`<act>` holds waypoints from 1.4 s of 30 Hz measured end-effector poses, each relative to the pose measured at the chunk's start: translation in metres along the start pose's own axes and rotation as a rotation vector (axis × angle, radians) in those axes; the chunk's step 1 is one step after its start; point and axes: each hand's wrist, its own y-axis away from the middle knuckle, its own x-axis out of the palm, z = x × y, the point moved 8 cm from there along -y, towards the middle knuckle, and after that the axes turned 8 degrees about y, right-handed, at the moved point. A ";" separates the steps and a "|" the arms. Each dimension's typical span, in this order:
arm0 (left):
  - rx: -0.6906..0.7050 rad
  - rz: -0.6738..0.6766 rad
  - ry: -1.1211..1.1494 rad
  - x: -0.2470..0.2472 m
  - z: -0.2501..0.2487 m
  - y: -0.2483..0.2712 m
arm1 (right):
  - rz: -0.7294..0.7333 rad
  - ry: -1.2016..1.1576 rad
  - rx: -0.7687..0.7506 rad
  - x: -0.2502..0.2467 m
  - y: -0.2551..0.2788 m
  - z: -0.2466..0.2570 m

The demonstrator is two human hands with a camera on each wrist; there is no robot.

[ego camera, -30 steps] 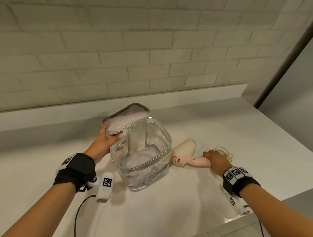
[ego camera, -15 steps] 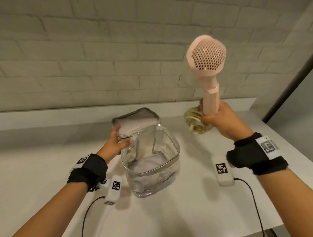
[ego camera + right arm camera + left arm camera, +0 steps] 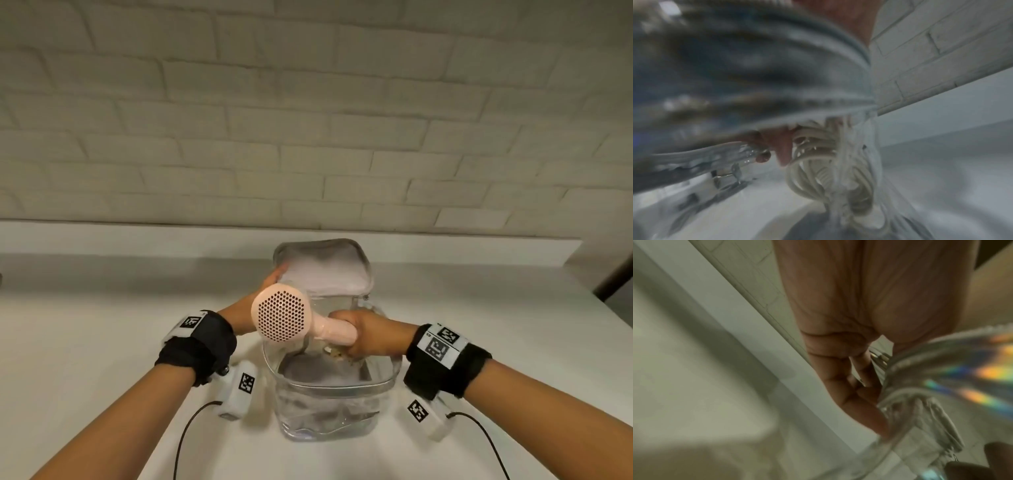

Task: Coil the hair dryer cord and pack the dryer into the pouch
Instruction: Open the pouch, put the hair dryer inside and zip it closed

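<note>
The clear pouch (image 3: 332,407) stands on the white counter, its grey lid (image 3: 325,270) flipped up at the back. My left hand (image 3: 270,279) grips the lid's left edge; the left wrist view shows my fingers (image 3: 855,386) curled at the pouch rim (image 3: 920,363). My right hand (image 3: 366,334) grips the handle of the pink hair dryer (image 3: 282,317), which lies sideways over the pouch mouth with its perforated head toward me. The coiled cream cord (image 3: 824,170) hangs below my right hand inside the pouch, blurred in the right wrist view.
A pale brick wall (image 3: 308,137) with a low ledge (image 3: 102,236) runs behind the counter (image 3: 85,325). The counter's right end meets a dark gap (image 3: 616,277). Black cables (image 3: 185,442) trail from both wrist units toward me.
My right hand has brought the dryer from high above the counter down and left, over the pouch mouth, with the coiled cord now in the pouch. The left hand still holds the lid.
</note>
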 end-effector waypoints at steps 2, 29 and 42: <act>0.025 0.014 -0.051 -0.004 0.000 -0.003 | 0.046 0.001 -0.002 0.002 -0.003 -0.001; 0.315 -0.221 0.276 -0.003 -0.007 0.002 | -0.001 0.242 0.029 -0.052 0.036 0.004; 0.157 -0.080 0.260 0.004 0.000 0.006 | -0.334 -0.169 0.044 -0.042 -0.001 -0.059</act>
